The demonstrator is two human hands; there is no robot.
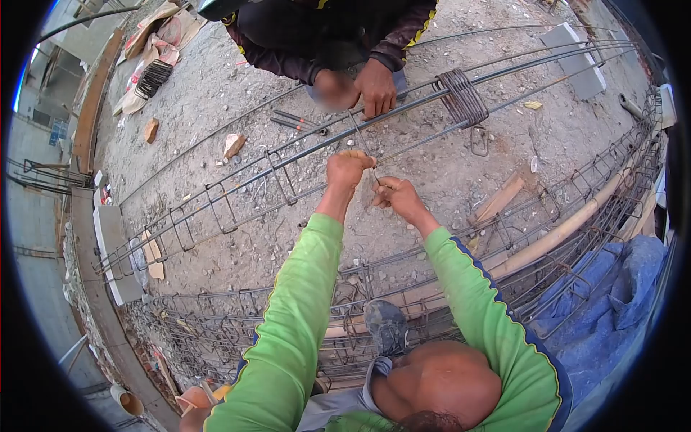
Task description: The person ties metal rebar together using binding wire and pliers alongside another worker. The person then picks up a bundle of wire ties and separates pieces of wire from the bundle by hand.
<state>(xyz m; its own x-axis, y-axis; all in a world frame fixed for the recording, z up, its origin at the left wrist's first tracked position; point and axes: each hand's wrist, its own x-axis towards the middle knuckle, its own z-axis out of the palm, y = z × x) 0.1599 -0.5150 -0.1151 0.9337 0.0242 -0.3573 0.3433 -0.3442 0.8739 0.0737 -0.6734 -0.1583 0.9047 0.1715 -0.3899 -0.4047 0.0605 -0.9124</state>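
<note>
My left hand (350,173) is closed at the corner where a bent steel stirrup (358,129) meets the lower rebar (421,144). Just right of it and slightly lower, my right hand (399,198) pinches at a thin dark piece by that corner; whether this is wire or the stirrup's end I cannot make out. Long parallel rebars (317,146) run across above both hands. Several stirrups (281,176) are spaced along them to the left, and a bundle of stirrups (461,97) hangs on the bars at upper right.
Opposite me a person crouches, one hand (376,88) on the upper bar. Two short rods (295,121) lie by that person. Concrete blocks (115,252) support the bars. Finished rebar cages and a wooden pole (561,234) lie near my shoe (386,326); a blue tarp (612,288) is at right.
</note>
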